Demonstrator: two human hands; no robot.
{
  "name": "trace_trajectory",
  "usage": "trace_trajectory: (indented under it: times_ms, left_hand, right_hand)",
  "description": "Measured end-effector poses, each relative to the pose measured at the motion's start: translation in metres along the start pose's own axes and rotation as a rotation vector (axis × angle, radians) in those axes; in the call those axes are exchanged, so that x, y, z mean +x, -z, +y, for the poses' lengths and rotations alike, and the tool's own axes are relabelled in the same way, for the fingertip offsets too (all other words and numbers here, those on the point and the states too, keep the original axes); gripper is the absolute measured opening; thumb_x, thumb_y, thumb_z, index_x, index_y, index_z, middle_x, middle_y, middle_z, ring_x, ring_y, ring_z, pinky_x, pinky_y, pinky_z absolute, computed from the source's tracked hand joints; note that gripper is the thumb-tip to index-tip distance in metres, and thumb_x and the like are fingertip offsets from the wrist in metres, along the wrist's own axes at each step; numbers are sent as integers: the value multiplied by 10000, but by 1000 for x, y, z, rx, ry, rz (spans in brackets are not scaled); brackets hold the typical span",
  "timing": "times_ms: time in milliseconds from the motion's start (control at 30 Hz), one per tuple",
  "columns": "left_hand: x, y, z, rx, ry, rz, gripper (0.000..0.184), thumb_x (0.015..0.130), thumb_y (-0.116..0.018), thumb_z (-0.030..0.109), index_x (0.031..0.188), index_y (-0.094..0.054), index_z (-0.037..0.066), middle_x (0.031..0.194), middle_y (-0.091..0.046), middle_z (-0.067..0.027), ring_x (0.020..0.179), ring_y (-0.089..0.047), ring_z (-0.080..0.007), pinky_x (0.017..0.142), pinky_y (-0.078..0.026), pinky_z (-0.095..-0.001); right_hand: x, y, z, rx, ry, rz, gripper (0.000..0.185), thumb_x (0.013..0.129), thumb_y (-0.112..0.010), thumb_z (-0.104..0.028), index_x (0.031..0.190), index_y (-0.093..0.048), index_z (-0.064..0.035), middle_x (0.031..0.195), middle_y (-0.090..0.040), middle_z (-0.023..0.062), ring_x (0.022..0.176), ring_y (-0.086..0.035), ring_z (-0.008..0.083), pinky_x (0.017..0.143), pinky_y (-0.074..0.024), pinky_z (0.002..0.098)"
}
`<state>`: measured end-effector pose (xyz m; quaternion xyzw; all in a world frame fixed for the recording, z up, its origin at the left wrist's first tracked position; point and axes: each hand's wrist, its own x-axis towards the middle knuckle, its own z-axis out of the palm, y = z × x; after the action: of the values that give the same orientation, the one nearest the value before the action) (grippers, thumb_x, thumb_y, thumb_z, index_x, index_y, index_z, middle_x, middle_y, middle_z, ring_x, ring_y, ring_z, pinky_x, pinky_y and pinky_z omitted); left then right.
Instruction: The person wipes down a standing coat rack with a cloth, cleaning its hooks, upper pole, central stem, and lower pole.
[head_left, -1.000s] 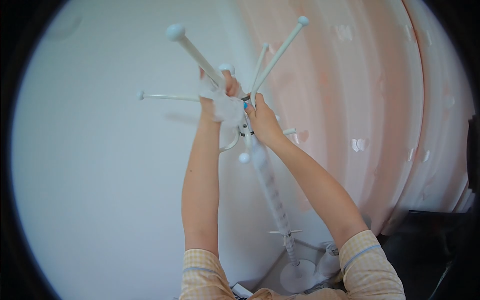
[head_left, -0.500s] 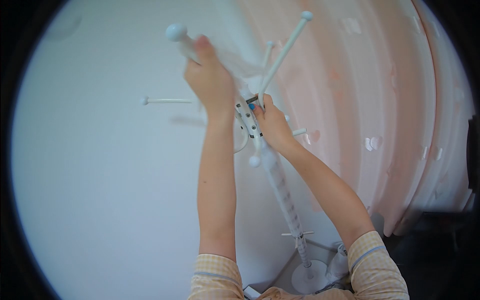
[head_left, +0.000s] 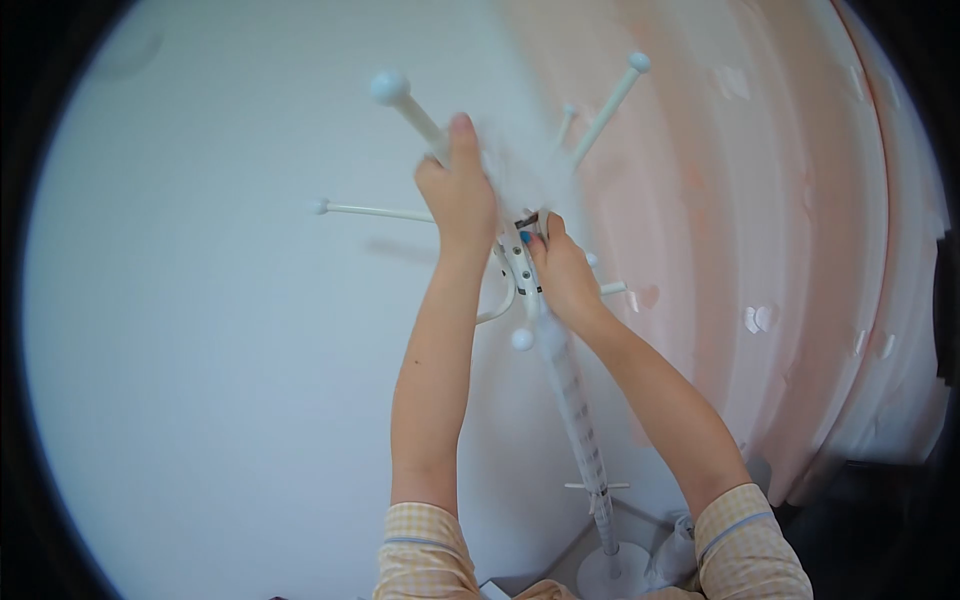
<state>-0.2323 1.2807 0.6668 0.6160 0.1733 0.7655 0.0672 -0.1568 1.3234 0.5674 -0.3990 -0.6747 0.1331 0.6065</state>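
Observation:
A white coat rack (head_left: 518, 262) with ball-tipped hooks stands tall before me. My left hand (head_left: 460, 200) is closed around one of its upper hook arms (head_left: 415, 115), thumb pointing up along it. Clear plastic film (head_left: 535, 170), smeared by motion, spreads between my hands and in front of an upper right hook (head_left: 610, 105). Whether the left fingers also pinch the film is hidden. My right hand (head_left: 568, 275) grips the hub at the base of the hooks, its blue-nailed thumb beside the screws. Below, the pole (head_left: 580, 410) is wrapped in film.
A pale wall (head_left: 230, 400) lies behind and to the left. Pink sheer curtains (head_left: 740, 200) with shiny heart shapes hang at right. The rack's round white base (head_left: 612, 572) rests on the floor, beside a plastic bag (head_left: 675, 555). Dark objects sit at lower right.
The rack's top and both hands appear shifted right and down in view. The film, earlier trailing beside my left hand, now spreads across towards the upper right hook.

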Motion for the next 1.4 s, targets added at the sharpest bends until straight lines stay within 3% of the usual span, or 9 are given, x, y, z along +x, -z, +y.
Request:
trace_trajectory:
  times_ms: [400, 567, 700, 833, 967, 1067, 1133, 1267, 1400]
  left_hand:
    - [26, -6, 69, -440, -151, 29, 330, 819, -550, 310, 636, -450, 54, 588, -406, 35, 537, -373, -72, 488, -326, -234]
    - [51, 14, 68, -606, -100, -731, 486, 840, -391, 492, 585, -402, 79, 502, -358, 2, 438, -293, -109, 404, -244, -259]
    - [32, 2, 56, -604, -97, -674, 425, 860, -362, 392, 540, -282, 124, 452, -169, 25, 418, -81, -104, 387, -106, -270]
    - [6, 10, -36, -243, -128, -462, 493, 826, -436, 497, 589, -392, 67, 542, -384, 16, 504, -331, -88, 452, -277, -228]
    - [-23, 3, -60, -87, -46, -181, 259, 826, -518, 258, 712, -457, 34, 629, -435, 7, 587, -389, -93, 530, -332, -223]
    - [-37, 5, -66, 60, -155, -154, 162, 816, -508, 161, 876, -453, 21, 763, -458, -41, 688, -434, -123, 617, -366, -243]
    - [-44, 6, -68, 170, -222, -162, 202, 814, -492, 136, 971, -443, 20, 859, -459, -67, 770, -457, -136, 682, -380, -251]
    - [-52, -1, -76, 309, -245, -137, 317, 790, -506, 101, 1080, -406, 20, 1046, -459, -110, 944, -466, -189, 797, -370, -264]
    - [-60, 18, -71, 274, -268, -139, 517, 750, -502, 21, 1243, -346, 8, 1068, -518, -147, 963, -503, -249, 845, -373, -314]
  right_hand:
    - [1, 1, 8, 75, 52, 25, 328, 875, -394, -256, 1133, -350, -59, 920, -548, 186, 817, -540, 343, 687, -411, 414]
    - [-3, 2, 3, 44, 57, 41, 366, 867, -404, -286, 1140, -341, -50, 954, -526, 192, 844, -528, 348, 681, -424, 429]
    - [-4, 8, -3, 44, 40, 25, 381, 861, -413, -279, 1151, -334, -46, 959, -524, 196, 852, -526, 356, 683, -428, 433]
    - [-8, 5, 3, 99, 100, 79, 312, 852, -417, -163, 1131, -360, -37, 881, -556, 181, 750, -545, 320, 641, -410, 393]
    - [7, -11, 30, -162, 327, 76, 242, 811, -416, -99, 1029, -441, 4, 867, -558, 190, 729, -542, 335, 634, -418, 395]
    - [-1, -1, 14, 89, 71, 118, 193, 783, -406, -75, 912, -496, 36, 866, -557, 205, 729, -533, 350, 635, -424, 391]
    - [7, 1, 16, -14, 48, -70, 306, 812, -401, -192, 1050, -443, -5, 1007, -526, 185, 898, -522, 353, 745, -417, 428]
    - [9, -1, 19, 241, 52, 22, 218, 786, -418, -104, 928, -478, 50, 869, -535, 249, 763, -522, 379, 654, -421, 399]
    - [10, -5, 16, 96, 121, 6, 330, 847, -376, -205, 1123, -359, -25, 939, -541, 202, 848, -527, 375, 681, -424, 440]
